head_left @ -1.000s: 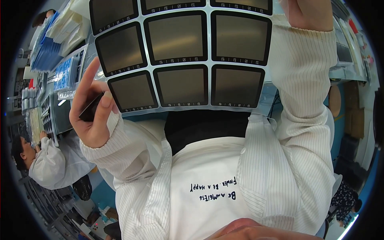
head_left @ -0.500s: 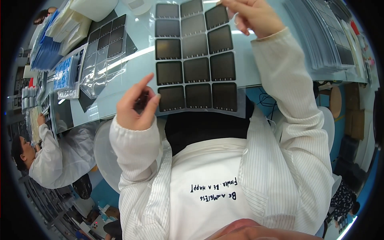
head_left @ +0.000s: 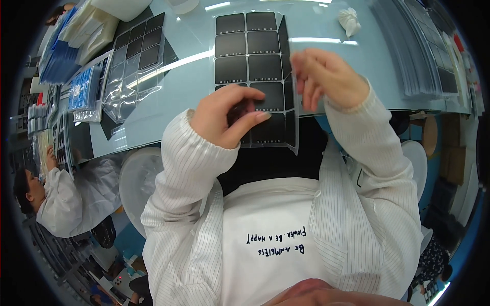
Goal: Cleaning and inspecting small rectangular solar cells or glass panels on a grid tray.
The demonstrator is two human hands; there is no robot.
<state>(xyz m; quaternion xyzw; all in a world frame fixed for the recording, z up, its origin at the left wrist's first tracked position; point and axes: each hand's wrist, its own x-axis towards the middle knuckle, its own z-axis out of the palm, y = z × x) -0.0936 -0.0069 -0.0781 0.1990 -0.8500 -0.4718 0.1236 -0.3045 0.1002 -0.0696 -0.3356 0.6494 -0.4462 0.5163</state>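
A clear plastic sheet (head_left: 248,57) with rows of dark square panels lies lengthwise in front of me, its near end reaching the glass table's edge. Its right-hand column is folded up, so those panels look narrow. At that raised edge my right hand (head_left: 326,81) has its fingertips against the plastic, thumb and forefinger close together; the exact grip is partly hidden. Over the sheet's lower left part is my left hand (head_left: 222,112), fingers bent and thumb apart from the forefinger, with nothing visible between them. It covers some of the lower left panels.
Another panelled sheet (head_left: 133,66), partly filled, lies to the left beside blue packs (head_left: 84,92) and piled sleeves (head_left: 87,30). A crumpled white wad (head_left: 349,21) rests at the far right. Stacked clear sheets (head_left: 408,56) stand on the right. A co-worker (head_left: 61,199) sits at left.
The sheet has gone from tilted up to lying on the table, its right column now folded up. My left hand moved right over it; my right hand came down toward me along the edge.
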